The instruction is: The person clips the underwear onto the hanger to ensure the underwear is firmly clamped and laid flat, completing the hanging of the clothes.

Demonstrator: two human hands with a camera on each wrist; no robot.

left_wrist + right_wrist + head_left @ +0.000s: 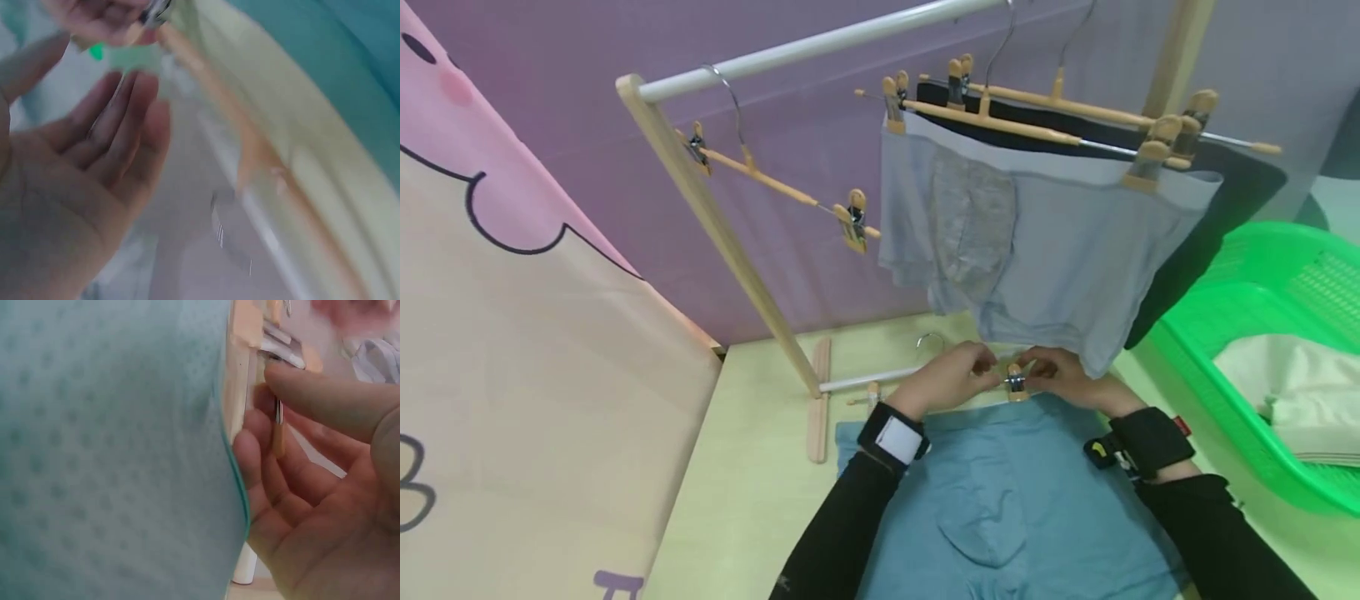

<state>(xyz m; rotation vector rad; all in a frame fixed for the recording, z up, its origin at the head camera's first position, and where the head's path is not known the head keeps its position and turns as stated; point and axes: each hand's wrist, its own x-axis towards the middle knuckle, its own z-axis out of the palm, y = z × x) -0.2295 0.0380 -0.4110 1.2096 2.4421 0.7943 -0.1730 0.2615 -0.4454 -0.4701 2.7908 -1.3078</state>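
A pair of blue-green boxer briefs (1000,492) lies spread on the table, its waistband toward the rack. Along that waistband lies a wooden clip hanger (250,150), with a clip (1017,385) at its right end. My right hand (1067,379) pinches the thin metal rod and wooden tip at this end between thumb and fingers, right beside the clip, as the right wrist view shows. My left hand (943,379) is just left of the clip; its fingers (140,119) are loosely bent in the left wrist view, with nothing in them.
Over the work stands a rack with a white rail (820,50). From it hang grey boxer briefs (1052,225), a black garment (1217,217) behind them, and a bare clip hanger (767,175). A green basket (1180,350) with pale folded cloth (1300,392) is at the right.
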